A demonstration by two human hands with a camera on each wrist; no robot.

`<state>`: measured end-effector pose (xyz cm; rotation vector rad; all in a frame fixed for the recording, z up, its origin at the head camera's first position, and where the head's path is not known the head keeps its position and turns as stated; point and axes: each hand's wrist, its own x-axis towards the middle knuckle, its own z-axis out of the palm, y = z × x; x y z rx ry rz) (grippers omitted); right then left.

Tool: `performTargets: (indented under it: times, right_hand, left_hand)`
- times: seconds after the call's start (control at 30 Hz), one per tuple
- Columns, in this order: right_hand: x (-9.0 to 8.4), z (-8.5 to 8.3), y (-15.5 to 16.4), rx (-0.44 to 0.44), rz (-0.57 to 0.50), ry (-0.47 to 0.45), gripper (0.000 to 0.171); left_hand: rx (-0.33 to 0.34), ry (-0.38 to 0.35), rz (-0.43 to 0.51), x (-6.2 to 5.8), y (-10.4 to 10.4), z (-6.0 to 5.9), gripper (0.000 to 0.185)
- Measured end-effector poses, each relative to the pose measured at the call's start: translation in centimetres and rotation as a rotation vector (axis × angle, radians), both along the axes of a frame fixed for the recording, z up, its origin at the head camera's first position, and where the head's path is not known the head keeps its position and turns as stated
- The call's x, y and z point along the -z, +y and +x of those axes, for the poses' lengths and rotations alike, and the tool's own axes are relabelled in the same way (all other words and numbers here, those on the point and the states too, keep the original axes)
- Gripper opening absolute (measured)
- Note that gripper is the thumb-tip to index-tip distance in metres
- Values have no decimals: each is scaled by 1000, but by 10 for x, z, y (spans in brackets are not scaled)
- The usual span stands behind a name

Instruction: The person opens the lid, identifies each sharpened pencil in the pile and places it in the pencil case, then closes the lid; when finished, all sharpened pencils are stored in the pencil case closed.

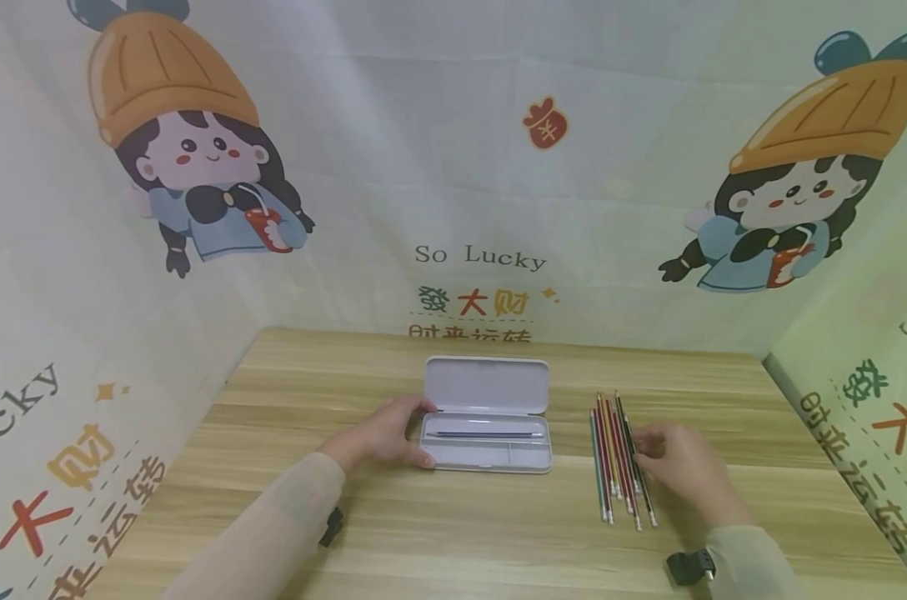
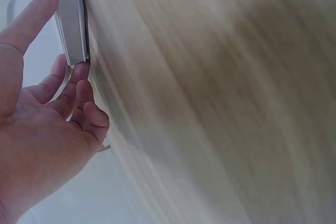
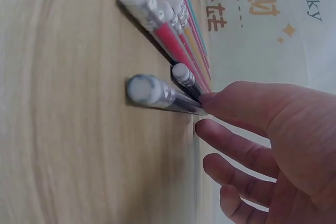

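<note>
A white pencil case (image 1: 491, 457) lies open mid-table, lid (image 1: 487, 385) tipped back, with one blue pencil (image 1: 483, 434) in its tray. My left hand (image 1: 386, 437) grips the tray's left end; the left wrist view shows the thumb along the case (image 2: 71, 19) rim and the fingers (image 2: 79, 103) curled at its corner. To the right lie several colored pencils (image 1: 613, 458) in a row. My right hand (image 1: 678, 462) rests by them, one fingertip (image 3: 210, 100) touching the rightmost dark pencil (image 3: 157, 95); its other fingers stay loose. The rest of the pencils (image 3: 173, 40) lie beyond.
The wooden table (image 1: 453, 533) is closed in by printed cloth walls at the back (image 1: 483, 208), left and right. Bare tabletop lies in front of the case and between the case and the pencils.
</note>
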<state>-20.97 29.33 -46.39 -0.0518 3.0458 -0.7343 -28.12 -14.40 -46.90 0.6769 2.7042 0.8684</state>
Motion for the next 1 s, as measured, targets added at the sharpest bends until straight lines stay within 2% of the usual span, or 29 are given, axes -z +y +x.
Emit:
performTargets:
  times: [0.37, 0.6, 0.8, 1.0]
  right_hand:
    - [0, 0, -3, 21, 46, -26, 36]
    - [2, -2, -2, 35, 84, 3, 34]
    - [3, -2, -1, 52, 60, 36, 35]
    - [4, 0, -2, 119, 45, 24, 34]
  left_hand:
    - [-5, -7, 5, 0, 1, 1, 81]
    - [-4, -6, 9, 0, 1, 2, 81]
    - [-9, -5, 5, 0, 0, 1, 83]
    - [-5, -7, 8, 1, 0, 1, 83]
